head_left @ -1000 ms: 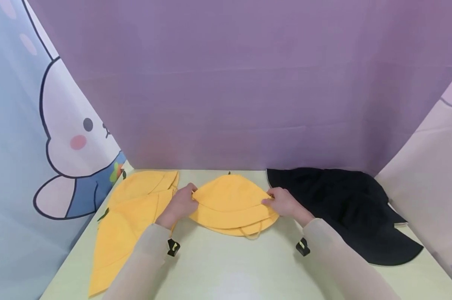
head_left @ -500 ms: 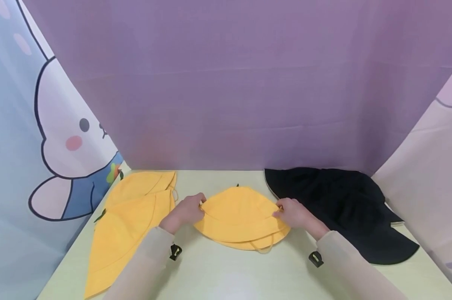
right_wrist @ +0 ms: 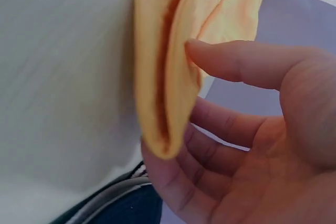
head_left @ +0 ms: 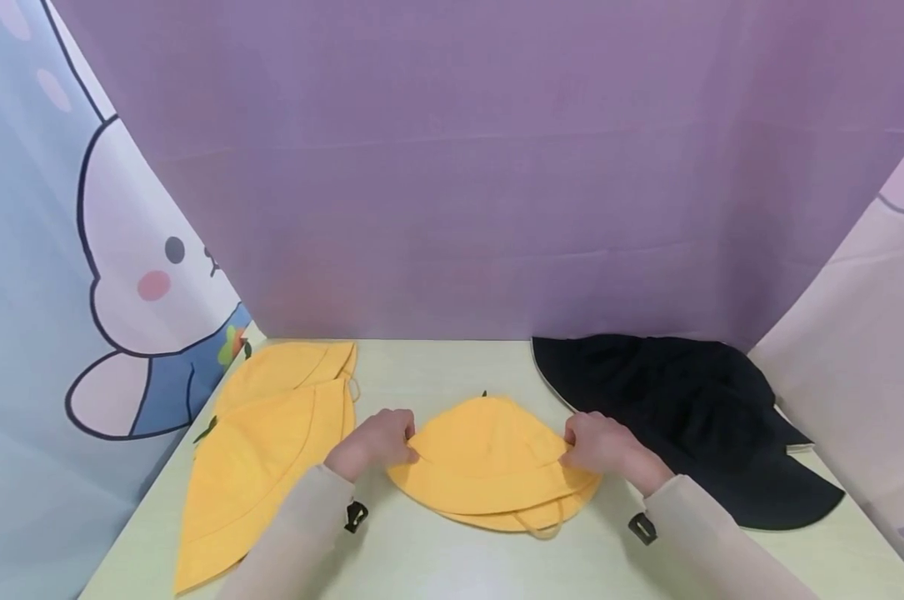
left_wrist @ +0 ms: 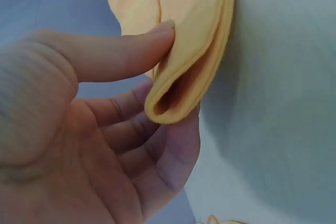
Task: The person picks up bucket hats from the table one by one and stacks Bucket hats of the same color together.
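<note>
A yellow bucket hat [head_left: 489,467], folded flat with its crown away from me and a small dark stem at its top, lies in the middle of the head view. My left hand [head_left: 380,442] pinches its left side. On its right side, my right hand [head_left: 607,448] does the same. The left wrist view shows the folded brim [left_wrist: 194,66] between thumb and curled fingers. In the right wrist view the thumb presses the other end of the brim [right_wrist: 178,77] against the fingers. A thin cord loop [head_left: 545,525] sticks out from under the front brim.
Two more yellow hats [head_left: 257,467] lie overlapping on the left of the pale table [head_left: 452,575]. Black hats [head_left: 676,425] lie at the right, close to my right hand. A purple cloth [head_left: 481,183] hangs behind the table, with printed curtains at both sides.
Both hands have drawn the yellow hat toward me and slightly to the right across the table, keeping hold of its sides. The other hats have not moved.
</note>
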Available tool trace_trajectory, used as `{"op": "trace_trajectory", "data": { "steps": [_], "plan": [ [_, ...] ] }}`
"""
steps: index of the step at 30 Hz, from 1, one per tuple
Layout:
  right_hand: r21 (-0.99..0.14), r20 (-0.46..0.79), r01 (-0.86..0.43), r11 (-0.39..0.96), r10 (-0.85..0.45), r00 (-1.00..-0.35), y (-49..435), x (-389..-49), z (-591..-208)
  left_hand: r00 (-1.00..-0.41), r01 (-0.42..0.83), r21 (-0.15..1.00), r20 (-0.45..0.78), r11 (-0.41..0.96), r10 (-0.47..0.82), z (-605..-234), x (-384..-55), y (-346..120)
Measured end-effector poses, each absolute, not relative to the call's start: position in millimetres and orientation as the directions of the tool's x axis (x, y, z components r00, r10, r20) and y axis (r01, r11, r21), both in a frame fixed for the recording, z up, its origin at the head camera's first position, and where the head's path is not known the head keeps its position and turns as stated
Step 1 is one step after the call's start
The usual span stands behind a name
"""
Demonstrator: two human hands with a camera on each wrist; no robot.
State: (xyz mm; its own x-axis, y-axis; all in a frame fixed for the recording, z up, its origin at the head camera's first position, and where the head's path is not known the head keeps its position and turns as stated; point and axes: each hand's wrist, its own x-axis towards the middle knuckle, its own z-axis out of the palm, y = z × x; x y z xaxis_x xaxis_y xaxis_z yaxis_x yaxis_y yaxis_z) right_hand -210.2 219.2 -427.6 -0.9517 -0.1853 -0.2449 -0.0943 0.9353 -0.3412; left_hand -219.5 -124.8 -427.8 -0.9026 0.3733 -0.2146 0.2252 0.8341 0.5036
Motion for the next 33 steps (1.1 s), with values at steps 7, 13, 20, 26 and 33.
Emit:
{"op": "trace_trajectory", "data": {
  "steps": [7, 13, 20, 26, 33],
  "plan": [
    [-0.289, -0.247, -0.111, 0.951, -0.186, -0.951, 217, -206, -422, -0.908, 0.217, 0.458, -0.23, 0.862, 0.35, -429, -216, -121],
    [-0.302, -0.25, -0.102, 0.948, -0.182, -0.951, 218, -207, -423, -0.902, 0.232, 0.464, -0.227, 0.855, 0.368, -430, -219, -124],
    [-0.33, -0.229, -0.126, 0.936, -0.209, -0.951, 221, -211, -431, -0.899, 0.279, 0.49, -0.17, 0.826, 0.404, -427, -232, -144],
    [-0.337, -0.237, -0.101, 0.936, -0.188, -0.953, 227, -215, -436, -0.923, 0.3, 0.437, -0.09, 0.848, 0.374, -421, -246, -162],
    [-0.355, -0.236, -0.083, 0.931, -0.175, -0.956, 227, -216, -440, -0.96, 0.245, 0.354, -0.039, 0.902, 0.276, -421, -262, -191]
  ]
}}
